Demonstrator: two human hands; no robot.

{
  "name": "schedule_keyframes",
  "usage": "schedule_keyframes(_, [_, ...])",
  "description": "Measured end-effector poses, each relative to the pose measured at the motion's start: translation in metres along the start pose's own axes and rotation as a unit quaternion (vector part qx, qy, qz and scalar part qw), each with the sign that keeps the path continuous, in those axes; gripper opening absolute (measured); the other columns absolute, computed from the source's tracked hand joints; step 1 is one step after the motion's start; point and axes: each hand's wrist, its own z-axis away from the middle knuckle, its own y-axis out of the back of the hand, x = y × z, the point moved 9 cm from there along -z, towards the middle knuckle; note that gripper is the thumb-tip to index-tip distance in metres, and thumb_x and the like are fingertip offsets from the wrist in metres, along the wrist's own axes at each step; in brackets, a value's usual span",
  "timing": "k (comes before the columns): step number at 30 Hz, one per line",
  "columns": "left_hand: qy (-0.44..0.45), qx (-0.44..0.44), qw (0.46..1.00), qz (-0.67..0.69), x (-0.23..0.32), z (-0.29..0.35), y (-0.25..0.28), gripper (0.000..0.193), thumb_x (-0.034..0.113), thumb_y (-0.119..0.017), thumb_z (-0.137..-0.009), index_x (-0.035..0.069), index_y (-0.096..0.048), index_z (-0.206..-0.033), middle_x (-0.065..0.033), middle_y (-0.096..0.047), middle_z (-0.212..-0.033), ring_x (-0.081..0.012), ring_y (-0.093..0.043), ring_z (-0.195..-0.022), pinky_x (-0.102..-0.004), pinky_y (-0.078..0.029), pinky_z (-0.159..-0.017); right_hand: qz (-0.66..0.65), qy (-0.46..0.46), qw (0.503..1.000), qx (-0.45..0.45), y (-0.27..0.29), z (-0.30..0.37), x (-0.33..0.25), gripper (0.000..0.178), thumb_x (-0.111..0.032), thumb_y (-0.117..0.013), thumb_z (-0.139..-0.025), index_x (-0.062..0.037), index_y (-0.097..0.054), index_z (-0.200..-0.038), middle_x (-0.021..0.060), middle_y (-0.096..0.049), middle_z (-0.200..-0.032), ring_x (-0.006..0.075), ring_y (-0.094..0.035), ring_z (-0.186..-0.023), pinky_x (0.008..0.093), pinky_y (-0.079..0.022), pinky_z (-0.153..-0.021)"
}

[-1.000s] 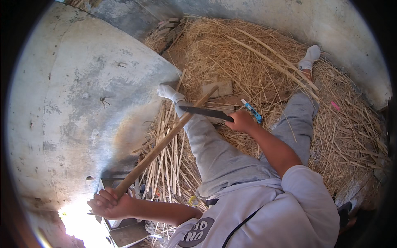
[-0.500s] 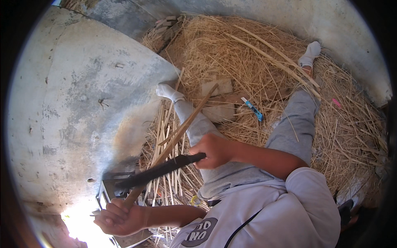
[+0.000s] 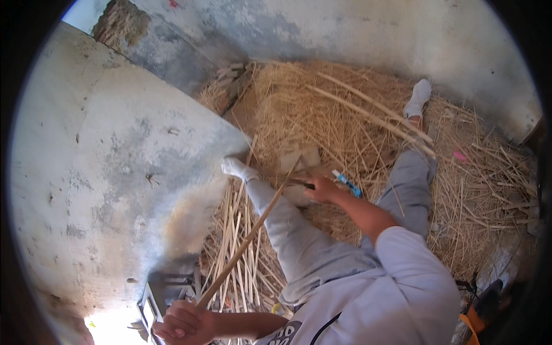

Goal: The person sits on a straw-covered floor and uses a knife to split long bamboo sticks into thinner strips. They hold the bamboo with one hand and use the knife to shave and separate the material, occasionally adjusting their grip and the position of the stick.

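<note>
While the left hand [image 3: 183, 323] is clamped around the lower end of a long bamboo stick [image 3: 248, 240], its grip fully closed on it, the stick slants up across the grey-trousered left leg [image 3: 282, 224] toward the right hand [image 3: 322, 188]. That hand's grip is wrapped tight on the handle of a dark knife [image 3: 294, 182], whose blade meets the stick near its upper end; the blade is mostly hidden and hard to make out. Thin split strips [image 3: 238, 230] lie in a loose bundle on the floor beside the leg, over straw [image 3: 345, 115]. A blue object [image 3: 347, 183] lies just beside the right hand. A dark metal frame [image 3: 167, 287] near the left hand is partly cut off.
</note>
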Motion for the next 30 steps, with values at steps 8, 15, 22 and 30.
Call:
schedule_keyframes(8, [0.032,-0.078,0.995,-0.054,-0.002,0.02,0.019,0.023,0.02,-0.049,-0.099,0.007,-0.06,-0.084,0.0027,-0.047,-0.06,-0.0116,-0.053,-0.056,-0.0236,-0.043,-0.056,0.001,-0.329,0.941,-0.078,-0.013,0.037,0.127,0.028,-0.031,-0.055,-0.103,-0.0037,-0.059,-0.098,0.0088,-0.055,-0.073,0.0227,-0.054,-0.062,0.0433,-0.044,-0.057])
schedule_keyframes(15, [0.024,-0.195,0.98,0.039,-0.003,0.003,-0.045,0.03,0.018,-0.054,-0.094,0.007,-0.058,-0.066,0.0023,-0.048,-0.052,-0.0123,-0.051,-0.044,-0.0236,-0.041,-0.044,-0.035,-0.29,0.956,0.002,-0.008,0.061,0.11,0.021,-0.024,-0.056,-0.102,-0.0036,-0.058,-0.096,0.01,-0.055,-0.074,0.0238,-0.057,-0.068,0.0448,-0.045,-0.063])
schedule_keyframes(22, [-0.022,-0.214,0.971,0.105,0.004,0.007,-0.114,0.042,0.011,-0.06,-0.086,0.009,-0.051,-0.045,0.0007,-0.047,-0.041,-0.0132,-0.046,-0.029,-0.0243,-0.04,-0.031,-0.214,-0.29,0.924,-0.127,0.013,0.02,0.008,0.027,-0.028,-0.064,-0.098,-0.0023,-0.059,-0.093,0.0026,-0.049,-0.058,0.0155,-0.048,-0.045,0.0361,-0.039,-0.044])
schedule_keyframes(30, [-0.078,-0.106,0.991,0.039,-0.01,-0.011,-0.125,0.036,0.019,-0.044,-0.098,0.009,-0.043,-0.063,-0.0007,-0.045,-0.047,-0.01,-0.04,-0.032,-0.0261,-0.035,-0.028,-0.32,-0.173,0.913,-0.186,0.048,0.106,-0.145,0.026,-0.027,-0.068,-0.094,-0.0031,-0.065,-0.103,-0.0016,-0.051,-0.061,0.0091,-0.048,-0.046,0.0298,-0.037,-0.042])
